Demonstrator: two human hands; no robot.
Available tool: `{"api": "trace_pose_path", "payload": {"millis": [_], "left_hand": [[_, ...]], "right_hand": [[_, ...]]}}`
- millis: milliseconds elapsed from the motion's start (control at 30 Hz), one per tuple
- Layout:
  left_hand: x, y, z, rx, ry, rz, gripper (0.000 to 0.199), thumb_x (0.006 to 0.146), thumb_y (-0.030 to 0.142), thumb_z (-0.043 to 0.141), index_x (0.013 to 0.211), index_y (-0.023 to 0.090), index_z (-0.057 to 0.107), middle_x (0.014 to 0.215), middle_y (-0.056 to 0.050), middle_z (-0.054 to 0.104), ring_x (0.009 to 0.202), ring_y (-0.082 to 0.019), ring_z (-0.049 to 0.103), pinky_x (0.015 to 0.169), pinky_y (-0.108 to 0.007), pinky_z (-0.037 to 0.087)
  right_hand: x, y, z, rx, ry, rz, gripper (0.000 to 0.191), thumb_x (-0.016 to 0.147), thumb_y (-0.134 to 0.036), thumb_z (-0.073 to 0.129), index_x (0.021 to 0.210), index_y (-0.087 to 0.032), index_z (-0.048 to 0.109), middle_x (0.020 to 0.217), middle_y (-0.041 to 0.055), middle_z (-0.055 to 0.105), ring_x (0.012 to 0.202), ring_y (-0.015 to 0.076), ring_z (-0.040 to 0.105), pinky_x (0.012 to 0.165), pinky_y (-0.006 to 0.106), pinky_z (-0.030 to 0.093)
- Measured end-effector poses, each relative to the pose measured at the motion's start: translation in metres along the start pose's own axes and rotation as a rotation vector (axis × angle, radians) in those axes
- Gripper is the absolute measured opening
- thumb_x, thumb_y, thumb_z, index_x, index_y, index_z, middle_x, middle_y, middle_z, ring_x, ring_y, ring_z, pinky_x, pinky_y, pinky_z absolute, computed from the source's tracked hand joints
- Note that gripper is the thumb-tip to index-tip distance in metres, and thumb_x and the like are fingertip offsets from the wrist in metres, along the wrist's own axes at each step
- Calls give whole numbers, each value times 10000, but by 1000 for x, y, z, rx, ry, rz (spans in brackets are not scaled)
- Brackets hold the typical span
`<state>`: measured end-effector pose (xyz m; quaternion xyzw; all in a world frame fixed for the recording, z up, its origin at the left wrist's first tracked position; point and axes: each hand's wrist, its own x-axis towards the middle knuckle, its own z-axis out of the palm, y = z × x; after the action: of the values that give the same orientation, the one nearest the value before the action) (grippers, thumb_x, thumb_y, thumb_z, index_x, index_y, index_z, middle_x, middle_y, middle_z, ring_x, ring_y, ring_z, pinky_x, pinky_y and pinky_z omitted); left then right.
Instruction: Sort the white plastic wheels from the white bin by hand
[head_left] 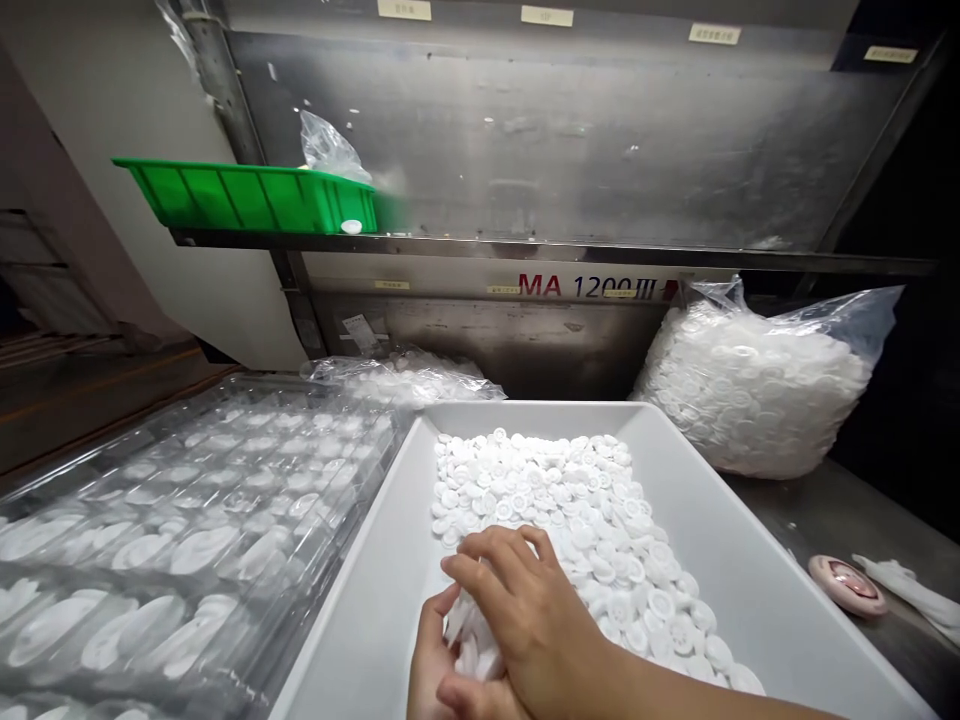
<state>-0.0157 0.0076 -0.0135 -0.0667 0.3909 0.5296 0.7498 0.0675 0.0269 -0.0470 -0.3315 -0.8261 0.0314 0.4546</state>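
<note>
A large white tray [480, 440] holds a heap of small white plastic discs [540, 500], each with a round raised centre. My left hand [431, 665] is low in the tray at the near edge of the heap, cupping a short stack of these discs [466, 640]. My right hand [525, 610] lies over it, with its fingers curled against the stack. Part of the stack is hidden by my fingers.
A clear plastic blister tray stack [187, 530] stands left of the tray. Bagged discs [750, 395] sit behind it at right, with another bag [405, 380] at back left. A steel machine panel [487, 340] rises behind, below a green bin [247, 197] on a ledge.
</note>
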Motion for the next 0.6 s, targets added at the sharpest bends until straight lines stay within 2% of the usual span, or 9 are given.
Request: {"api": "trace_pose_path", "payload": {"millis": [100,200,267,300,367,500,600], "left_hand": [[-4,2,4,-1,3,-14,134,815,213,425,822,196,557,650,-12,642,553,-134,610,471,-218,446],[-5,3,6,-20,35,-25,239,800,261,463,1008,199,563,796,-38,685,646,-178,646,576,-286,502],[-5,4,4,-34,69,-23,331,775,240,507,1105,231,543,832,-22,693,680,-185,654,635,-313,516],[-5,4,3,-45,72,-20,371,769,223,515,1138,258,533,837,-9,694,684,-182,656,660,-324,519],[-5,3,2,-68,50,-17,409,772,220,512,1173,304,524,840,3,696,687,-177,659,698,-347,522],[-7,0,4,-76,35,-25,435,777,251,514,1211,283,518,860,-26,697,730,-196,665,741,-390,521],[-9,0,8,-111,69,-32,439,771,247,515,1210,266,522,896,-44,697,788,-217,668,756,-405,517]], "right_hand": [[-1,3,-5,-37,-25,-40,520,821,-571,441,1200,-216,472,1097,89,569,1034,246,502,856,402,301],[3,2,-22,-54,-125,-55,488,809,-465,526,1234,-246,430,1171,104,533,1096,273,465,850,427,344],[7,1,-36,-34,-254,5,555,735,-464,628,1216,-266,434,1206,111,497,1124,300,432,848,447,394],[9,2,-43,-26,-358,38,578,699,-450,672,1203,-277,446,1229,112,477,1134,312,422,833,446,426],[12,4,-54,-23,-503,87,525,698,-390,697,1167,-315,476,1240,98,462,1129,316,428,793,434,480],[14,9,-66,4,-517,113,440,722,-323,685,1125,-324,509,1239,95,461,1143,304,445,804,442,518],[15,9,-69,37,-588,151,378,759,-254,655,1109,-323,530,1256,84,452,1170,256,457,865,383,515]]}}
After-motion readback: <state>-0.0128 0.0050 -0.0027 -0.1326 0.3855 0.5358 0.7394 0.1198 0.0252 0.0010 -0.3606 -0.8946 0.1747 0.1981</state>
